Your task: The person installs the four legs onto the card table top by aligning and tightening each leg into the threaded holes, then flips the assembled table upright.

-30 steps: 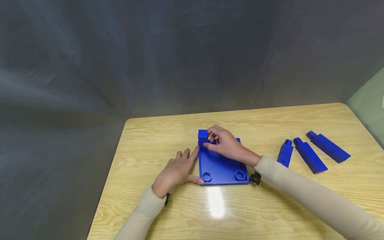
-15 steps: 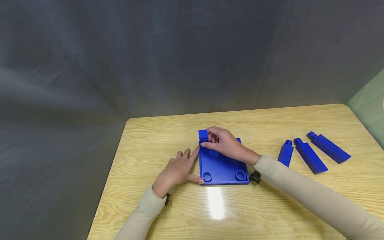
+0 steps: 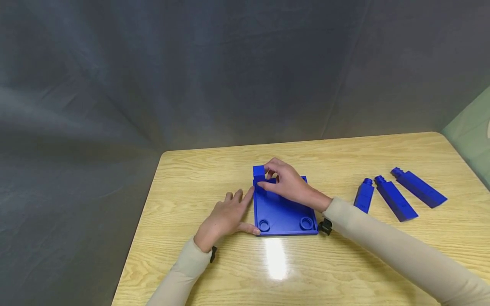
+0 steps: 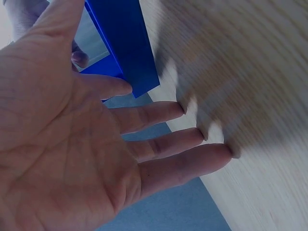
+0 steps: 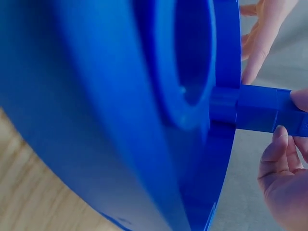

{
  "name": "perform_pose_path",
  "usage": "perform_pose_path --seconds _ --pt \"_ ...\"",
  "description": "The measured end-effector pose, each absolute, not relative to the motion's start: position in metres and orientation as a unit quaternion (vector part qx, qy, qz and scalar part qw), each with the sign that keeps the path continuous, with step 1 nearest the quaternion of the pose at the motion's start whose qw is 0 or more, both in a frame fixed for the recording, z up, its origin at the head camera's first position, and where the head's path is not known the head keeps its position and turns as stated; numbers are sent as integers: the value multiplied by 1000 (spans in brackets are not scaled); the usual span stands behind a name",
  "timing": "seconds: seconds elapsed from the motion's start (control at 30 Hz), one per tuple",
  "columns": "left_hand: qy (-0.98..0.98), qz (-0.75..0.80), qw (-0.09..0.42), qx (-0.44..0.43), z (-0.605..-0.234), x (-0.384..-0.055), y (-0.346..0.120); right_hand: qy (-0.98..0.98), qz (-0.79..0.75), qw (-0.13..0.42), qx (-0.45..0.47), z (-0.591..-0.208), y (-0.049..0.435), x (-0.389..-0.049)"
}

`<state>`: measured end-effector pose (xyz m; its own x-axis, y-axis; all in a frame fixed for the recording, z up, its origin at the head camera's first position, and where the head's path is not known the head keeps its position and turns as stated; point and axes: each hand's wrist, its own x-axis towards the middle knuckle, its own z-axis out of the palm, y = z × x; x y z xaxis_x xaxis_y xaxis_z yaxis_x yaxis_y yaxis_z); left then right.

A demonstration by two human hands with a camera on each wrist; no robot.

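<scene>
I see the right hand [image 3: 285, 182] pinching an upright blue block [image 3: 258, 172] at the far left corner of a tray [image 3: 285, 209], the left hand [image 3: 225, 216] straight-fingered alongside, and only the right-wrist view reveals the round part [image 5: 224, 105] beneath.

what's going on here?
A person's right hand pinches an upright blue square-sided post at the far left corner of a blue rectangular rimmed tray. Can't tell if it's fully seated. Their left hand, fingers spread, touches the tray's left side. Three more blue posts with ridged necks lie to the right on the wood-grain table.
</scene>
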<state>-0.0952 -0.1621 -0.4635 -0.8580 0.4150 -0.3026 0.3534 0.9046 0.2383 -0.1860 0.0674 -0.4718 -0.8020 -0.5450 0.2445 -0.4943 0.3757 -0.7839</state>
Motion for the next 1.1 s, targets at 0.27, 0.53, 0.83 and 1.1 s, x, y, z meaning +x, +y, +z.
perform_pose_path --seconds 0.27,0.53,0.83,1.1 --pt "960 86 177 201 -465 -94 -162 828 -460 22 -319 -473 68 -186" --pt "960 83 176 202 -465 -95 -163 841 -444 8 -308 -470 67 -184" --pt "960 80 174 203 -464 -96 -162 842 -450 17 -297 -471 67 -184" --pt "959 80 176 206 -462 -97 -162 827 -478 50 -291 -475 72 -183"
